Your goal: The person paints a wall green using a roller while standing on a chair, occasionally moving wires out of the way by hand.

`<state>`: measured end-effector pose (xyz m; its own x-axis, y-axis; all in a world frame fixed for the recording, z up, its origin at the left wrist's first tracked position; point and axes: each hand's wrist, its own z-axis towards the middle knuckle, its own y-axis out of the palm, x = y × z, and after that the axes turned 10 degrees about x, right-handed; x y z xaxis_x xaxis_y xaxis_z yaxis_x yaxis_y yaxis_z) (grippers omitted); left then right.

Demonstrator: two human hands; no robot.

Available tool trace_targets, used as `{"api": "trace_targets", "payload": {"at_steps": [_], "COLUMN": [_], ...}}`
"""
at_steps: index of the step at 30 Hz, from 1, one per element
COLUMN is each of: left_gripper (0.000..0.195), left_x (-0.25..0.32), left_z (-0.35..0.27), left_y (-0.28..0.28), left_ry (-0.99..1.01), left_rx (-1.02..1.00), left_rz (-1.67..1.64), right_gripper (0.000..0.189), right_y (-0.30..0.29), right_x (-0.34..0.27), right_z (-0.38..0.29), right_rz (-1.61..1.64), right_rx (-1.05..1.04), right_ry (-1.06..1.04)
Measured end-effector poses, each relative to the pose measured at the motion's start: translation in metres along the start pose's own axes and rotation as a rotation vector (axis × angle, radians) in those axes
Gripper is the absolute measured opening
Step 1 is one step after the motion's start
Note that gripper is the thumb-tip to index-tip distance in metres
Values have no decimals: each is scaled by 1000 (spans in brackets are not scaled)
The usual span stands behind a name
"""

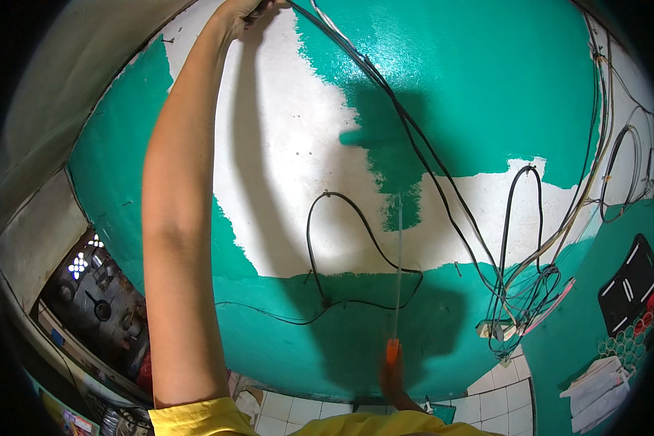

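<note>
My left arm reaches up the wall, and my left hand point(253, 12) grips black cables point(381, 82) at the top edge; the fingers are partly hidden. The cables run from there down right across the wall. Low in the middle, my blurred right hand point(393, 376) is closed on the orange handle point(393, 351) of a tool with a long thin rod point(398, 261), probably a paint roller. The rod points up the wall; its head cannot be told apart from the green paint. Fresh-looking green paint point(496, 92) borders white wall areas point(283, 136) with ragged edges.
Looped black cable point(354, 199) hangs from a nail at the middle. A cable tangle point(545, 289) with sockets lies at the right. Further right hang a black rack point(629, 289) and white cloth point(597, 389). White tiles point(300, 411) line the bottom; an opening onto cookware point(102, 310) is at left.
</note>
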<state>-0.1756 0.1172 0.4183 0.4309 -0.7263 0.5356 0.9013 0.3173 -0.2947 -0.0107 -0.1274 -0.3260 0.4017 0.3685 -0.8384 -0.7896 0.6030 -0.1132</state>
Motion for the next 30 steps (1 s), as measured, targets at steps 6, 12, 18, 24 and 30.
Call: {"api": "trace_targets", "payload": {"at_steps": [6,12,18,24,30], "left_gripper": [27,27,25,25,25], "left_x": [22,27,18,27,20], "left_z": [-18,-27,-21,-24,-17], "left_y": [7,10,6,12,4], "left_ry": [-96,-37,-40,-28,-115], "left_rx": [-294,-172,-134,-191,-302], "left_rz": [-221,-136,-126,-119,-174], "right_gripper": [54,56,59,57,56], "right_y": [-13,3,-22,-46,-13], "right_x": [14,-11,12,29,-6], "right_z": [-22,23,-34,-93,-31], "right_rz": [-110,12,21,-56,25], "right_rx": [-34,87,-86,-101,-91], "right_ry": [35,-176,166,282,122]}}
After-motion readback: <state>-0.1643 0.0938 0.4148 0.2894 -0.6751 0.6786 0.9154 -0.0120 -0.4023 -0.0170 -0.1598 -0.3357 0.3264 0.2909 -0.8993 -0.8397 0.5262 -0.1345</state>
